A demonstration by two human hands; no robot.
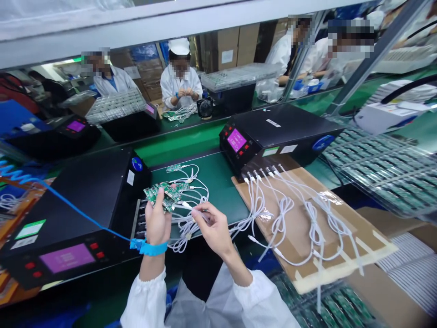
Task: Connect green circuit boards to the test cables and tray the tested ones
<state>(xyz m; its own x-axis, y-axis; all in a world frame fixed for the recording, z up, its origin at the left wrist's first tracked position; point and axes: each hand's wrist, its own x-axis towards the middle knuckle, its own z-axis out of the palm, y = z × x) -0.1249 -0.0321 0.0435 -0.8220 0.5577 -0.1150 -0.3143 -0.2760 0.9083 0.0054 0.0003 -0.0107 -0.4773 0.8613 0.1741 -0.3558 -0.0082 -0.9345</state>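
Observation:
My left hand, with a blue wrist strap and coiled cord, grips several green circuit boards, thumb on top. My right hand pinches a white cable just right of the boards, its plug end pointing at them. I cannot tell whether the plug sits in a board's socket. A bundle of white cables hangs below and between my hands. Another small board with a cable lies on the green bench behind them.
A black tester stands at left, a second one at back right. White cables run from it over cardboard. Trays of circuit boards sit at right. Across the bench, several people in white coats work near a shelf rail.

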